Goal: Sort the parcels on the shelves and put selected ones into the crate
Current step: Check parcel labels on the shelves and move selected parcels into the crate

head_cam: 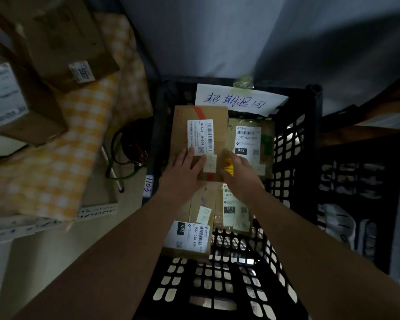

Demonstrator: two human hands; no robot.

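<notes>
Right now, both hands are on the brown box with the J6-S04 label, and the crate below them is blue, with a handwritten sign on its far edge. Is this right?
Not quite: the head view shows the crate is black, not blue. The rest stands: the left hand and right hand are on the brown box, and the handwritten sign is on the crate's far edge.

Brown labelled parcel [183, 135] flat atop other parcels [187, 241] inside black lattice crate [286, 146].

The single head-worn camera is looking steeply down from above and behind the grip, sitting close: the left hand [184, 169] and right hand [239, 173] on the parcel [198, 132] are lying mid-frame, the crate [289, 144] spreading below and beyond.
</notes>
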